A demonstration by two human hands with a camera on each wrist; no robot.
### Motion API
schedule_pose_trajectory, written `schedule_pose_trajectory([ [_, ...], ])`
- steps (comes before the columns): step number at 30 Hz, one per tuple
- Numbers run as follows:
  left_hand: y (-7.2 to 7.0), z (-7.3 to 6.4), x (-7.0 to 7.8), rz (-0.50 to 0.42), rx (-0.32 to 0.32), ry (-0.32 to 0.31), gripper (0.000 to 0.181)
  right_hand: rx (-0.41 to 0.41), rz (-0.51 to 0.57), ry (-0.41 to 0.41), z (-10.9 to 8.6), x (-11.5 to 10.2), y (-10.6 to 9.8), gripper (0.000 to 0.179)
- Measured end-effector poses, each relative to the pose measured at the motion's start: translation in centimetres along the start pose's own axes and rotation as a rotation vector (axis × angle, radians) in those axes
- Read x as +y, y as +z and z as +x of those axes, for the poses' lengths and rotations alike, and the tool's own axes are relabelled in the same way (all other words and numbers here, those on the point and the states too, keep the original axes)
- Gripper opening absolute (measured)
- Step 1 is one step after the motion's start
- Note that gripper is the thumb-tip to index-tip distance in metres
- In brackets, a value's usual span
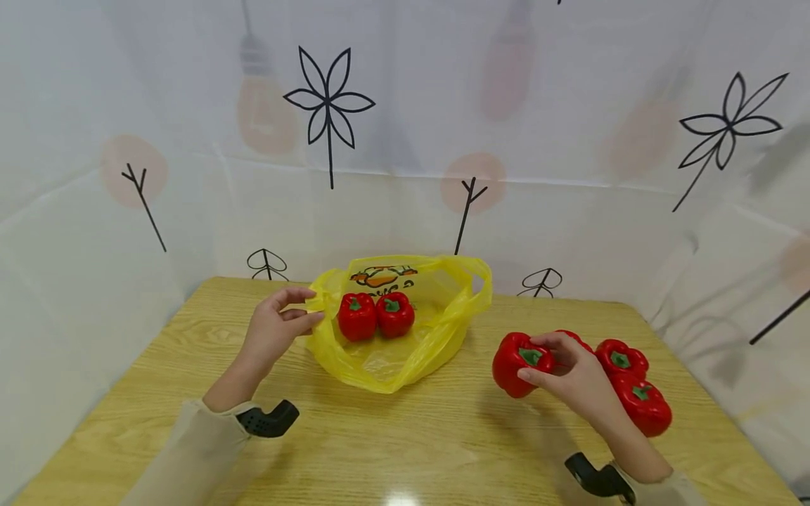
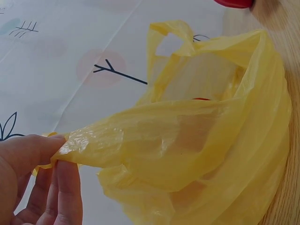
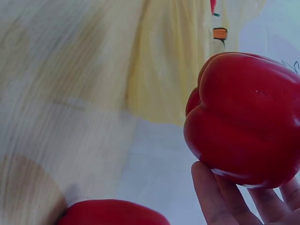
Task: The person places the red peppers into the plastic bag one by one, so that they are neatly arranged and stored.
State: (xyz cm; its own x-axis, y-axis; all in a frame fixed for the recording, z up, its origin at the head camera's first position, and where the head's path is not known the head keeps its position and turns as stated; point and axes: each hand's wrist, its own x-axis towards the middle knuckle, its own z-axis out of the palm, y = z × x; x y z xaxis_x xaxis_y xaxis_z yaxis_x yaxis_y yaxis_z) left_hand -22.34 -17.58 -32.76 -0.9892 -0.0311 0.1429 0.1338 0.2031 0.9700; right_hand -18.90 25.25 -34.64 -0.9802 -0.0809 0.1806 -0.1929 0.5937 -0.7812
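Note:
A yellow plastic bag lies with its mouth open at the middle of the table, two red bell peppers inside it. At the bag's left edge my left hand pinches the plastic between thumb and fingers, as the left wrist view also shows. My right hand grips another red bell pepper above the table, to the right of the bag. In the right wrist view the held bell pepper rests against my fingers, its stem side hidden.
Several more red bell peppers sit together at the table's right side, partly behind my right hand. The wooden table ends at a pale printed cloth at the back. A black wrist device sits on each forearm.

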Motion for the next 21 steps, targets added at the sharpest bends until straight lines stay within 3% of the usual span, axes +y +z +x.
schedule_pose_trajectory([
  [21,0.1,-0.1,0.0,-0.001,0.008,0.001,0.038,-0.047,0.082,-0.013,2.4,-3.1,1.3,0.055],
])
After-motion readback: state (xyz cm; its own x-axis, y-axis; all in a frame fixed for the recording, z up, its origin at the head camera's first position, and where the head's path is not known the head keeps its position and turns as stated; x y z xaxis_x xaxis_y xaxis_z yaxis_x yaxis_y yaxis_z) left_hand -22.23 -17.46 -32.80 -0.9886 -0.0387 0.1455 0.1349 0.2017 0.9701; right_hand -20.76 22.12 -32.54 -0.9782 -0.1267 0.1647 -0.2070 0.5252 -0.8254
